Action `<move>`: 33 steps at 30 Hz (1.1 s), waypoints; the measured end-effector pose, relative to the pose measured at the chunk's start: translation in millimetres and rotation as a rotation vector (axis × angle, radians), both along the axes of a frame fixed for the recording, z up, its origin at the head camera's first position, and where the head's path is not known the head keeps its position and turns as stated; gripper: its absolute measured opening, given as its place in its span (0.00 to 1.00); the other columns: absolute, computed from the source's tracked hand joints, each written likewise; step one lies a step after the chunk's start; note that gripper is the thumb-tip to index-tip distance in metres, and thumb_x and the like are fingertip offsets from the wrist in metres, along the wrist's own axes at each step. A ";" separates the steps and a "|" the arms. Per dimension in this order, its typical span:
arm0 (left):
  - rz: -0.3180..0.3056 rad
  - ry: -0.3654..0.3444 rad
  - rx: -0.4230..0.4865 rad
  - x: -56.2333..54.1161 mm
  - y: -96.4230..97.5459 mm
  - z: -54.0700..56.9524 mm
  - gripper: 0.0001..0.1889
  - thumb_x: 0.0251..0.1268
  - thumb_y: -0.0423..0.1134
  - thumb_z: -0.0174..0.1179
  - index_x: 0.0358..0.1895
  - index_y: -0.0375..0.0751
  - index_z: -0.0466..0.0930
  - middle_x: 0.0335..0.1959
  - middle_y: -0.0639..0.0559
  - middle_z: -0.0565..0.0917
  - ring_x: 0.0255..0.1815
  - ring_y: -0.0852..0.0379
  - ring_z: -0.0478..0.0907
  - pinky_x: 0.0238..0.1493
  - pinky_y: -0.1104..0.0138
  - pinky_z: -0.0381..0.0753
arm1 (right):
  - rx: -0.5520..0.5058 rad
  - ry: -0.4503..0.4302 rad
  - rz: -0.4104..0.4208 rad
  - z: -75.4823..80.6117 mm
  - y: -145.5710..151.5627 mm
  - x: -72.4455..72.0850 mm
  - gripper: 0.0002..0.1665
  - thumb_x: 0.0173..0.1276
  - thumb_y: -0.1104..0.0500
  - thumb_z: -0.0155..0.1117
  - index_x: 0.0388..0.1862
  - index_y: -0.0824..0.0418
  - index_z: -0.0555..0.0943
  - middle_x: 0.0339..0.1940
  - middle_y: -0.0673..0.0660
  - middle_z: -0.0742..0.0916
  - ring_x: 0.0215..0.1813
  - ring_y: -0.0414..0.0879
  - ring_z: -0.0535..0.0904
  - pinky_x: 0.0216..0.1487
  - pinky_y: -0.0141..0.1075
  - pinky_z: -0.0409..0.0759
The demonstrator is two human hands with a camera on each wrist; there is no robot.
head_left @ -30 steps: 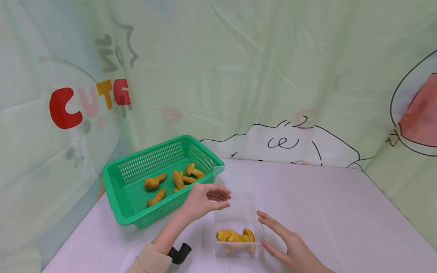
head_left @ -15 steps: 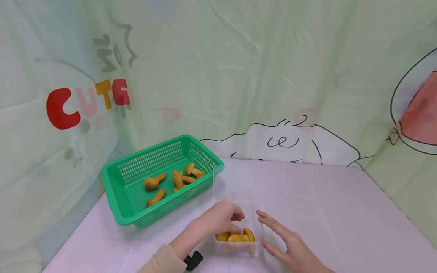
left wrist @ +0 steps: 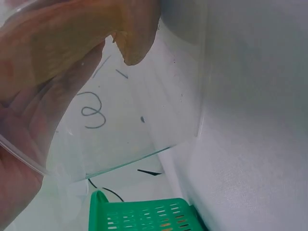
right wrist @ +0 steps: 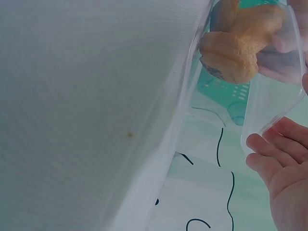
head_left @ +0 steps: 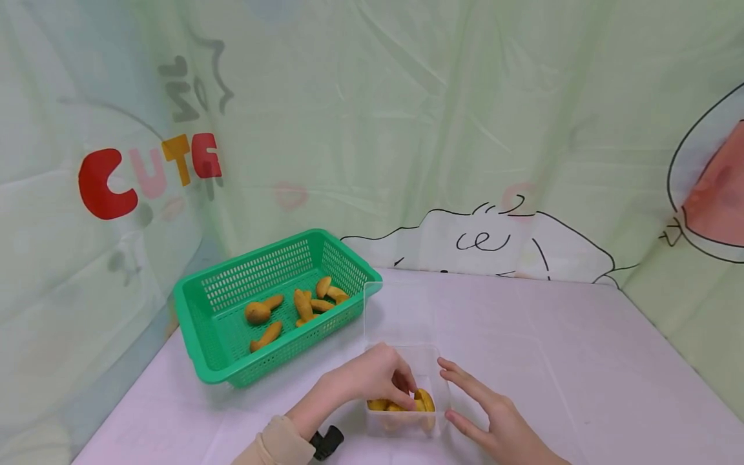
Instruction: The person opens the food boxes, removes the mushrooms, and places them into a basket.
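A clear plastic box (head_left: 430,368) stands near me, its see-through lid (head_left: 401,313) raised at the back. Several yellow-brown mushrooms (head_left: 427,400) lie on its bottom. My left hand (head_left: 374,374) reaches down inside, thumb and fingers pinching a mushroom (right wrist: 228,57) by its stem. Through the clear wall in the left wrist view, the curved mushroom (left wrist: 137,33) partly covers that hand. My right hand (head_left: 488,413) is beside the box's right wall, fingers extended and spread, with fingertips right at the wall.
A green perforated basket (head_left: 279,371) sits at the back left, with several more mushrooms (head_left: 258,313) inside. The table (head_left: 540,361) has a pale lilac cover. Printed curtains (head_left: 407,129) hang behind and at both sides.
My left hand has come from above the box's left rim down into it, onto the mushrooms, and its fingers have closed in. My right hand has stayed in place.
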State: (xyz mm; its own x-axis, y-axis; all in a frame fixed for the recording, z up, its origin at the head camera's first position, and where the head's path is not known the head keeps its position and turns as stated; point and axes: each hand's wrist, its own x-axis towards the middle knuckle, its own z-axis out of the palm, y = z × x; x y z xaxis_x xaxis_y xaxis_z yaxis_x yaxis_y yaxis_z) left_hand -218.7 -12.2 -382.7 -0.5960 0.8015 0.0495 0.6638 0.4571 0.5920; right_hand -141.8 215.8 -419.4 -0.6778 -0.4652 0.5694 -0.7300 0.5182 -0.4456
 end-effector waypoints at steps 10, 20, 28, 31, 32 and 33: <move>-0.009 -0.005 -0.030 3.0 0.8 1.8 0.05 0.47 0.39 0.72 0.27 0.44 0.86 0.18 0.68 0.78 0.20 0.76 0.73 0.25 0.82 0.75 | -0.008 0.007 0.017 -1.5 1.0 -1.0 0.37 0.56 0.65 0.70 0.65 0.59 0.68 0.65 0.59 0.71 0.64 0.40 0.66 0.58 0.19 0.63; -0.001 0.005 -0.079 6.7 2.3 2.7 0.04 0.49 0.36 0.71 0.25 0.43 0.85 0.16 0.67 0.77 0.18 0.74 0.71 0.23 0.81 0.73 | -0.004 -0.001 -0.003 0.1 -1.0 0.5 0.37 0.55 0.64 0.70 0.64 0.58 0.69 0.65 0.58 0.72 0.64 0.41 0.67 0.57 0.19 0.64; 0.068 -0.033 0.039 9.0 -0.6 6.0 0.05 0.46 0.36 0.72 0.27 0.45 0.86 0.20 0.68 0.79 0.21 0.74 0.73 0.26 0.81 0.75 | 0.024 -0.050 0.002 2.1 1.1 0.4 0.34 0.60 0.61 0.67 0.65 0.58 0.67 0.66 0.57 0.70 0.65 0.40 0.65 0.59 0.20 0.62; 0.105 -0.081 0.116 9.2 -2.9 8.1 0.05 0.46 0.35 0.72 0.28 0.44 0.86 0.22 0.67 0.80 0.23 0.72 0.74 0.28 0.80 0.76 | 0.026 -0.042 0.004 2.6 1.1 0.6 0.34 0.60 0.61 0.67 0.65 0.58 0.67 0.66 0.57 0.70 0.65 0.40 0.65 0.60 0.21 0.61; 0.114 -0.098 0.144 9.3 -3.6 8.8 0.06 0.45 0.34 0.72 0.28 0.44 0.86 0.22 0.66 0.80 0.24 0.72 0.75 0.29 0.79 0.76 | 0.027 -0.038 0.003 2.9 1.1 0.8 0.35 0.60 0.62 0.67 0.66 0.58 0.67 0.66 0.57 0.70 0.65 0.40 0.65 0.60 0.21 0.61; 0.119 -0.112 0.168 9.2 -4.4 9.5 0.06 0.45 0.33 0.72 0.29 0.43 0.86 0.23 0.65 0.81 0.24 0.71 0.75 0.29 0.79 0.77 | 0.024 -0.026 0.002 3.0 0.8 1.0 0.35 0.59 0.62 0.68 0.65 0.58 0.67 0.66 0.57 0.70 0.65 0.40 0.65 0.59 0.21 0.62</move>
State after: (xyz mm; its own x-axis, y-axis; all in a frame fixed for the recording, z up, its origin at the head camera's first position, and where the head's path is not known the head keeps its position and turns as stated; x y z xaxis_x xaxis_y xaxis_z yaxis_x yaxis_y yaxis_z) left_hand -209.4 -16.5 -373.3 -0.6953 0.7111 0.1044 0.5369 0.4175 0.7331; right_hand -140.8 216.6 -416.4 -0.6915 -0.4799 0.5399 -0.7192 0.5277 -0.4520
